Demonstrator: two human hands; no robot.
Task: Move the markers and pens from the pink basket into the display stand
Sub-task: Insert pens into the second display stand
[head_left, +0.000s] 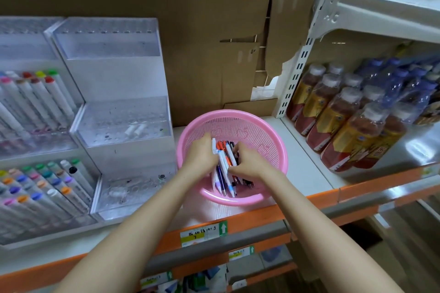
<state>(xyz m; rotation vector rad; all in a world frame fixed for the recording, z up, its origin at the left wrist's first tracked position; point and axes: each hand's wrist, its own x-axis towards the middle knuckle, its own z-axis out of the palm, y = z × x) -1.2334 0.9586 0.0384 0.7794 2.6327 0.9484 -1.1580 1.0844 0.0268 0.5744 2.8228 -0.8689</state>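
Note:
A round pink basket (266,135) sits on the white shelf and holds a bundle of pens (225,169) in white, orange, blue and black. Both my hands are inside it. My left hand (201,153) grips the pens from the left side, fingers curled round their upper ends. My right hand (250,164) pinches the pens from the right. To the left stands the clear tiered display stand (123,121); its tiers show rows of holes and hold almost nothing. A second stand (35,126) at the far left is packed with colour-capped markers.
Shrink-wrapped packs of bottled drinks (352,121) fill the shelf to the right, past a white upright (295,78). Brown cardboard (190,31) backs the shelf. An orange shelf edge with price labels (204,233) runs along the front.

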